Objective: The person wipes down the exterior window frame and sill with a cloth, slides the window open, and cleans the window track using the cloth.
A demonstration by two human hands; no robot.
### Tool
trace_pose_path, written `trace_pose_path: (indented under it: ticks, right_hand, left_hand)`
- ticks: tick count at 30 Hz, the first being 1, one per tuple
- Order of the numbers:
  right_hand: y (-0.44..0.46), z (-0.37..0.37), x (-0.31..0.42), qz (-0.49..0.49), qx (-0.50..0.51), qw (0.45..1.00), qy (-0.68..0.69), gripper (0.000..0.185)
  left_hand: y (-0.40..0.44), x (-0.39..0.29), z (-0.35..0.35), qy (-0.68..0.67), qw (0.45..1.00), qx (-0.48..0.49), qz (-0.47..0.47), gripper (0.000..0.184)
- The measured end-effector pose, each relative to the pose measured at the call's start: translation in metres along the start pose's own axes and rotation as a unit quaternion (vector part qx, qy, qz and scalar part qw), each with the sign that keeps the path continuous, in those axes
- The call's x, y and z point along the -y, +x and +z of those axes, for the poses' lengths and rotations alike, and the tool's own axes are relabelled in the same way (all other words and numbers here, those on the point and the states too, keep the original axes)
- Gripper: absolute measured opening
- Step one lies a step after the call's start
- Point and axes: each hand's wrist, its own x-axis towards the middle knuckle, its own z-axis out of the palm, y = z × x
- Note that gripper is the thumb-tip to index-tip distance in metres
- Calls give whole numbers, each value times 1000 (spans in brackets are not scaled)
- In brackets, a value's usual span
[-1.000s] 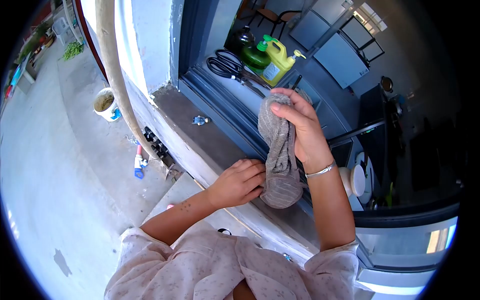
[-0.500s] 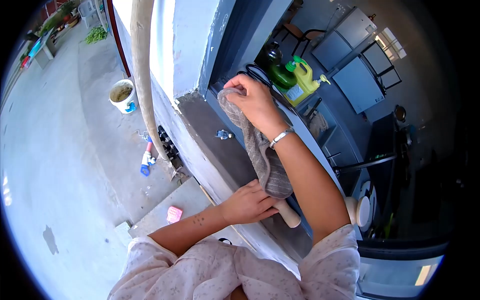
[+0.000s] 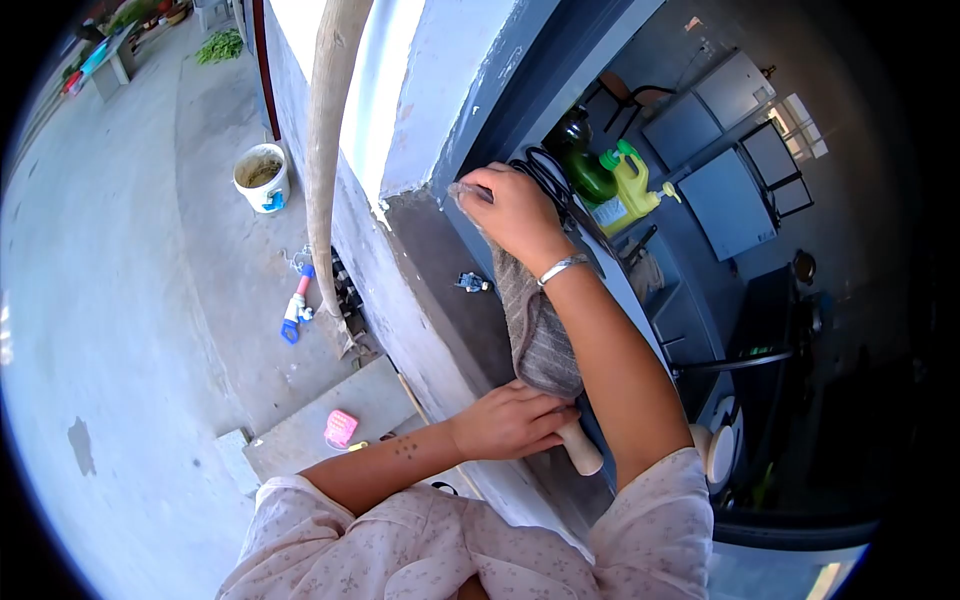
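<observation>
A grey striped cloth [image 3: 538, 325] hangs over the window track, its upper end pinched in my right hand [image 3: 518, 215] beside the window frame. Below it, my left hand [image 3: 515, 420] is closed around a pale rounded handle-like object [image 3: 580, 449], close against the cloth's lower end. What the object looks like under the fingers and cloth is hidden. On the dark sill [image 3: 440, 262], left of the cloth, lies a small blue-grey toy figure [image 3: 472, 282].
Inside the window are black-handled scissors [image 3: 545, 178], a yellow pump bottle [image 3: 630, 190] and a green bottle [image 3: 590, 178]. Outside stand a wooden pole [image 3: 328, 150] and a white bucket [image 3: 262, 178]. A toy [image 3: 298, 305] and a pink item [image 3: 341, 428] lie on the ground.
My right hand has moved up and left with the cloth's end, stretching it along the window track. The pale object under the cloth has come into view at my left hand. The view has shifted.
</observation>
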Motion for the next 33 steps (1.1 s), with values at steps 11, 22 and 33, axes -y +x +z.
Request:
trace_pose_path:
  ticks: [11,22,33]
  right_hand:
    - [9,15,-5,58,-82,993,63,20]
    - [2,-4,2,-26,27,998,-57,23]
    - [8,-13,2,-86,68,987,-118,28]
  left_hand:
    - [0,1,1,-1,1000,2,4,40]
    - [4,0,-4,-28,1000,0,9,38]
    - [7,1,-4,-30,999,-7,16,39]
